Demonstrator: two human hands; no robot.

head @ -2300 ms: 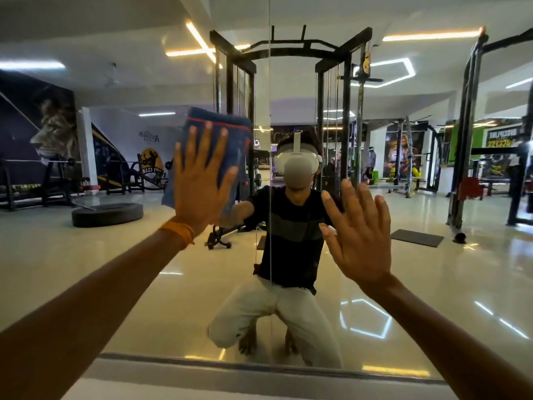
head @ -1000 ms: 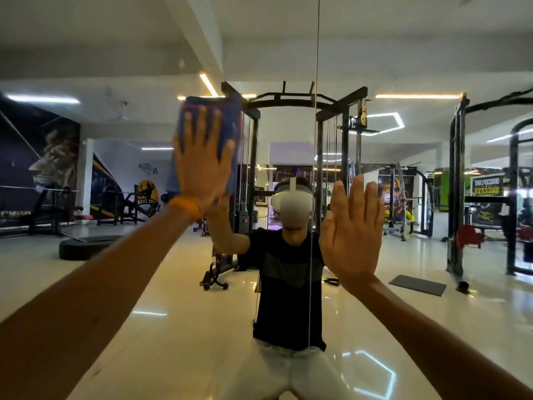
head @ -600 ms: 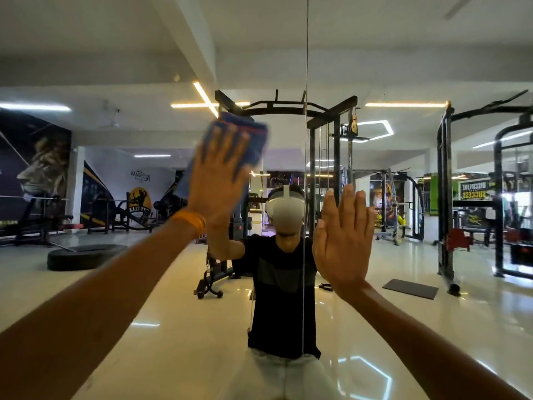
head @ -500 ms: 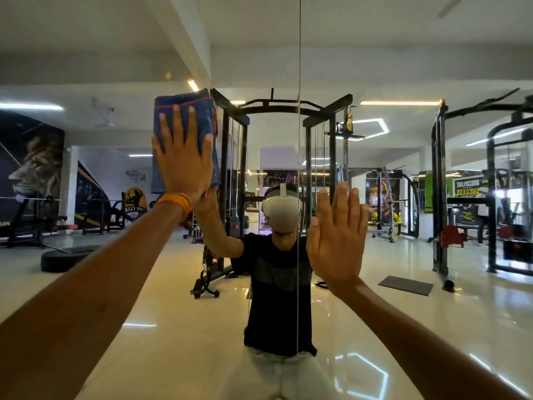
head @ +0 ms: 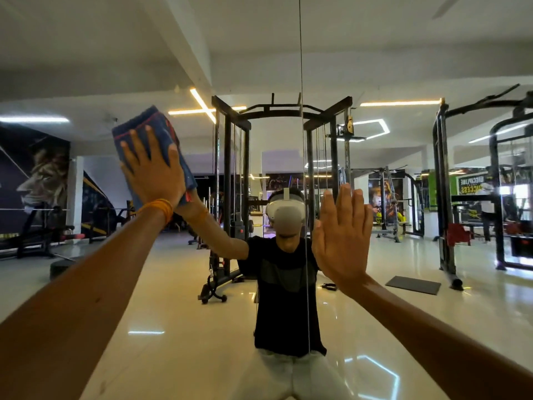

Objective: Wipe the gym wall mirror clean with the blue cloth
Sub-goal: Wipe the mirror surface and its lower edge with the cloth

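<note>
Blue cloth [head: 138, 129] has tilted leftward under the flat left hand [head: 153, 176]; right hand [head: 341, 241] stays flat on mirror [head: 178, 336].

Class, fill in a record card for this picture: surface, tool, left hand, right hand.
surface: mirror, with a vertical seam
tool: cloth, blue, high on the left
left hand: open flat, presses the cloth to the mirror
right hand: flat against the mirror, right of the seam, empty
</note>
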